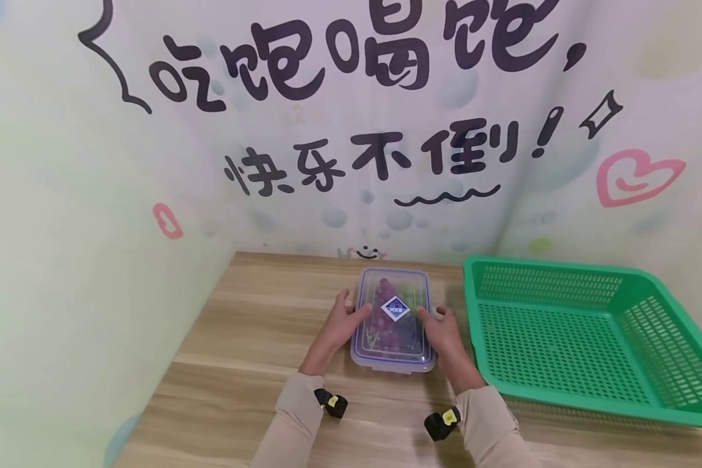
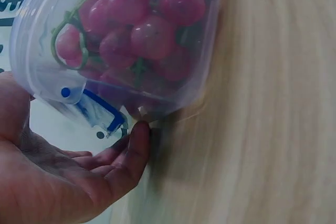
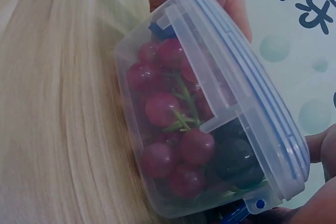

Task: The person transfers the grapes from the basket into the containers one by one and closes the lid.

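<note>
A clear plastic food container (image 1: 390, 351) with a blue-lined lid sits on the wooden table, its lid bearing a blue-and-white diamond label (image 1: 395, 309). Inside are red grapes (image 2: 152, 36) with green stems, and dark grapes (image 3: 239, 162) beside them. My left hand (image 1: 340, 325) holds the container's left side, its thumb on the lid's edge and its fingertips (image 2: 139, 129) low against the wall. From the right side my right hand (image 1: 444, 335) grips it, thumb over the lid's edge; most of its fingers are hidden behind the box.
A large green plastic basket (image 1: 561, 396) with perforated walls stands on the table (image 1: 240, 338) just right of my right hand. Behind the table hangs a pale printed backdrop (image 1: 304, 221) with black writing. Each wrist wears a black strapped device.
</note>
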The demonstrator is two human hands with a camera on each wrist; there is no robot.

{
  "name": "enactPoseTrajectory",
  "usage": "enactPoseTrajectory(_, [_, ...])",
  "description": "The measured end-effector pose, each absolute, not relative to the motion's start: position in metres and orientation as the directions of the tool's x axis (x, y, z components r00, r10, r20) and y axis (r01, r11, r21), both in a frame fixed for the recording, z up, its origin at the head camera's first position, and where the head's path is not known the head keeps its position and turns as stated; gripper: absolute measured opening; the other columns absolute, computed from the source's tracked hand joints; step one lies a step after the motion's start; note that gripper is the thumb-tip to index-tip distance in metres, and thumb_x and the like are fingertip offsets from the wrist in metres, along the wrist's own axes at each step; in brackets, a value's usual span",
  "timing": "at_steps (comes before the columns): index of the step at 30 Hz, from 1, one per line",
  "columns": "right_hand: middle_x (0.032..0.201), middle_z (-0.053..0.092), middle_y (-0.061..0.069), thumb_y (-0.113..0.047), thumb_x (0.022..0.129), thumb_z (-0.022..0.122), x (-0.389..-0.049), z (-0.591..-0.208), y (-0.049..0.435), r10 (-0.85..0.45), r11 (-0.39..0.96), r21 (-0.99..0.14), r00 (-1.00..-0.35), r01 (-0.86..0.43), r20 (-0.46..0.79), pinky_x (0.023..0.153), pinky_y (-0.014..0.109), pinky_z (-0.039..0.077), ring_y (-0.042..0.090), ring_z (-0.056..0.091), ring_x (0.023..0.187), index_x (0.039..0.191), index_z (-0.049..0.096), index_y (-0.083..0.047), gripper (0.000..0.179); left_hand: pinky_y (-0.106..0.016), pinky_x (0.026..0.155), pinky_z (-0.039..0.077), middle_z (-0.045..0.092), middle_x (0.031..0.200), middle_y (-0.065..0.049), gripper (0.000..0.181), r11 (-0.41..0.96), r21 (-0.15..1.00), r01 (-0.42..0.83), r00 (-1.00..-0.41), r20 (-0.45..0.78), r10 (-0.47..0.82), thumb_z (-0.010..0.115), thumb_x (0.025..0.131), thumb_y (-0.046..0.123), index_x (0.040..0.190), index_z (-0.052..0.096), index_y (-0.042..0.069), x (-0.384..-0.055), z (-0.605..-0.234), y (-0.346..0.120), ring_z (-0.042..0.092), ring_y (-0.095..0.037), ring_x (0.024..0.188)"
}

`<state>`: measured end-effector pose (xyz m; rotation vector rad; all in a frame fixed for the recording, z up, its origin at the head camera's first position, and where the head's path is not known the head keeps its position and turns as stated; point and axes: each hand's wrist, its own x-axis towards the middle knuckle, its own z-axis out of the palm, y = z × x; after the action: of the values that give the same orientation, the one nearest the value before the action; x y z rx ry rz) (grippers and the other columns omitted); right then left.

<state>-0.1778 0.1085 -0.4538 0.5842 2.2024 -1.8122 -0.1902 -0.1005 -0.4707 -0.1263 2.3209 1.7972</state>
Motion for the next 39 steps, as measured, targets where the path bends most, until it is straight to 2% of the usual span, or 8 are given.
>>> enactPoseTrajectory(3, [0.152,0.027,0.034,-0.033,0.102,0.049,-0.178,-0.452,0.108,0.153,0.148,-0.881,-0.890,0.450,-0.429,0.119,0.054,0.028,0.042,0.035,0.138,0.155,0.014,0.001,0.073,-0.050,0.107,0.046,0.053,0.134,-0.032,0.086,0.282,0.937,-0.208,-0.970,-0.235,0.067,0.060,0.097,0.039,0.156,0.013,-0.003,-0.191,-0.468,-0.103,0.058,-0.040,0.120])
enactPoseTrajectory(11, [0.147,0.036,0.031,-0.033,0.102,0.050,-0.177,-0.451,0.108,0.152,0.135,-0.877,-0.884,0.461,-0.441,0.112,0.054,0.038,0.040,0.047,0.128,0.157,0.011,-0.002,0.074,-0.050,0.107,0.047,0.056,0.131,-0.032,0.085,0.318,0.923,-0.217,-0.967,-0.247,0.056,0.061,0.096,0.041,0.153,0.020,-0.009,-0.191,-0.466,-0.104,0.060,-0.039,0.119])
enactPoseTrajectory(14, [0.149,0.034,0.031,-0.033,0.102,0.051,-0.176,-0.451,0.109,0.155,0.142,-0.873,-0.881,0.467,-0.447,0.112,0.055,0.038,0.040,0.047,0.130,0.157,0.010,-0.003,0.075,-0.048,0.102,0.051,0.058,0.129,-0.029,0.078,0.323,0.923,-0.208,-0.969,-0.239,0.056,0.061,0.097,0.040,0.150,0.030,-0.008,-0.190,-0.466,-0.104,0.062,-0.036,0.116])
enactPoseTrajectory(18, [0.152,0.030,0.031,-0.033,0.102,0.052,-0.175,-0.451,0.110,0.161,0.152,-0.868,-0.879,0.472,-0.450,0.114,0.057,0.036,0.041,0.042,0.134,0.158,0.008,-0.004,0.077,-0.044,0.092,0.057,0.065,0.120,-0.021,0.064,0.329,0.924,-0.192,-0.972,-0.225,0.064,0.060,0.098,0.040,0.142,0.045,-0.004,-0.189,-0.465,-0.104,0.066,-0.029,0.106])
enactPoseTrajectory(20, [0.153,0.028,0.032,-0.033,0.102,0.052,-0.175,-0.451,0.110,0.160,0.159,-0.869,-0.881,0.468,-0.446,0.114,0.058,0.034,0.042,0.040,0.136,0.158,0.007,-0.003,0.078,-0.044,0.090,0.057,0.066,0.116,-0.019,0.061,0.336,0.922,-0.192,-0.974,-0.222,0.051,0.060,0.098,0.041,0.139,0.048,-0.003,-0.188,-0.465,-0.103,0.067,-0.028,0.103])
enactPoseTrajectory(28, [0.152,0.029,0.034,-0.029,0.102,0.053,-0.177,-0.450,0.112,0.145,0.166,-0.879,-0.893,0.446,-0.426,0.115,0.057,0.033,0.043,0.040,0.136,0.157,0.008,0.002,0.077,-0.049,0.104,0.047,0.053,0.132,-0.026,0.057,0.261,0.952,-0.159,-0.987,-0.154,-0.041,0.059,0.099,0.028,0.139,0.038,-0.006,-0.183,-0.467,-0.090,0.055,-0.033,0.118])
enactPoseTrajectory(34, [0.150,0.032,0.034,-0.027,0.103,0.052,-0.178,-0.448,0.113,0.122,0.184,-0.882,-0.901,0.434,-0.417,0.115,0.058,0.033,0.043,0.039,0.137,0.156,0.009,0.004,0.075,-0.051,0.103,0.047,0.055,0.129,-0.029,0.052,0.235,0.966,-0.111,-0.993,-0.096,-0.074,0.056,0.100,0.021,0.140,0.038,-0.008,-0.182,-0.470,-0.081,0.058,-0.037,0.115])
enactPoseTrajectory(39, [0.144,0.040,0.033,-0.025,0.103,0.051,-0.178,-0.448,0.112,0.109,0.187,-0.889,-0.908,0.418,-0.404,0.113,0.057,0.036,0.040,0.044,0.132,0.154,0.016,0.006,0.069,-0.053,0.112,0.039,0.052,0.138,-0.027,0.053,0.259,0.963,-0.072,-0.997,-0.059,-0.058,0.050,0.103,0.020,0.147,0.036,-0.005,-0.179,-0.470,-0.079,0.052,-0.037,0.127])
